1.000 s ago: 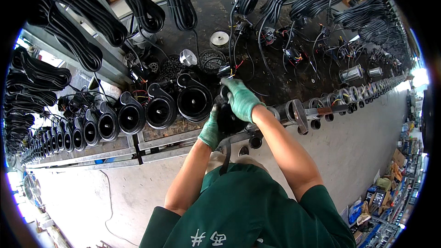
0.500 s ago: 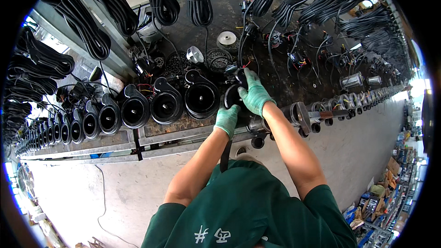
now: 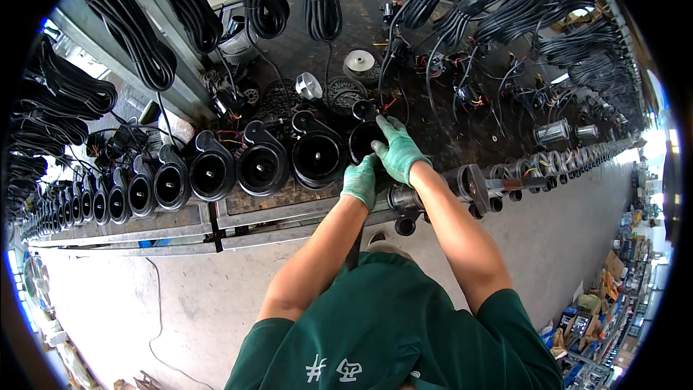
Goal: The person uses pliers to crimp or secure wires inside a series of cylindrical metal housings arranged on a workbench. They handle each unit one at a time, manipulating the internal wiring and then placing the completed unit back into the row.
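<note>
My two green-gloved hands are on a black round housing [image 3: 365, 137] with a small lug at its far end. Its hollow opening faces up. My left hand [image 3: 359, 182] grips its near edge, the fingertips partly hidden by the rim. Along the right side, my right hand [image 3: 401, 152] has its fingers wrapped over the wall and its thumb near the opening. Just to the left, another black housing [image 3: 317, 157] of the same shape, with a small metal shaft in its middle, stands at the head of a long row.
Black cable coils [image 3: 322, 0] hang over the dark workbench [image 3: 289, 58]. On it are a silver cup-shaped part [image 3: 308, 87], a pale disc [image 3: 359, 61] and wired motor parts [image 3: 469, 95]. Metal cylindrical bodies [image 3: 473, 186] line the bench edge at right.
The housing between my hands has turned from nearly edge-on to opening upward, beside the row. Both hands have shifted slightly, my left coming a little nearer to me.
</note>
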The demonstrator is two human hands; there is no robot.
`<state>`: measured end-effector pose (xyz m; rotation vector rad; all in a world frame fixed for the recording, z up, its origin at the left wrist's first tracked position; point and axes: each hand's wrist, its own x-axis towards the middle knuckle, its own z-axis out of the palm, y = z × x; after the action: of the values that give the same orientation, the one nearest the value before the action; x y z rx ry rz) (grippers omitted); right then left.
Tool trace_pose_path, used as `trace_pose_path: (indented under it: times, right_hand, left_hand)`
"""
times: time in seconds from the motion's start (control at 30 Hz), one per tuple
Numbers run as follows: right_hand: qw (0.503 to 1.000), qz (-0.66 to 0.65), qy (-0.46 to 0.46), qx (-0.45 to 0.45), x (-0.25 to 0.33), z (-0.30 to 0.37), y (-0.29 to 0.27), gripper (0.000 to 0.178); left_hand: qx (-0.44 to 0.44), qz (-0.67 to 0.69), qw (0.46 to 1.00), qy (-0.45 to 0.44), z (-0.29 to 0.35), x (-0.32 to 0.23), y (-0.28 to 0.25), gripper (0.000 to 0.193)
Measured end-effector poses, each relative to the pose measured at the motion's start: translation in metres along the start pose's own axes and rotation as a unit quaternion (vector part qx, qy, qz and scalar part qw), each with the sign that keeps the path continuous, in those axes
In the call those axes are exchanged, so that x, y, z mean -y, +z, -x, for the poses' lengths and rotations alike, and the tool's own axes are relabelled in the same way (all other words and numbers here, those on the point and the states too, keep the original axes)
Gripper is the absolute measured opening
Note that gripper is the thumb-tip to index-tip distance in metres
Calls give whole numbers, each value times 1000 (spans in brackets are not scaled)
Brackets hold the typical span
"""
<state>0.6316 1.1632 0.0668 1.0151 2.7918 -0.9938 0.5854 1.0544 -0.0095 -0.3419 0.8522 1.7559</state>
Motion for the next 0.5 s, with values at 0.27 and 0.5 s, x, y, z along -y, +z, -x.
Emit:
trace_pose_path:
  times: [0.27, 0.5]
  right_hand:
    - [998, 18, -49, 45, -10, 2, -15, 66]
    - [990, -48, -127, -30, -36, 48, -128, 44]
  left_hand:
    - [-19, -20, 1000, 13, 9, -5, 3, 34]
    - [-45, -154, 982, 104, 30, -7, 23, 44]
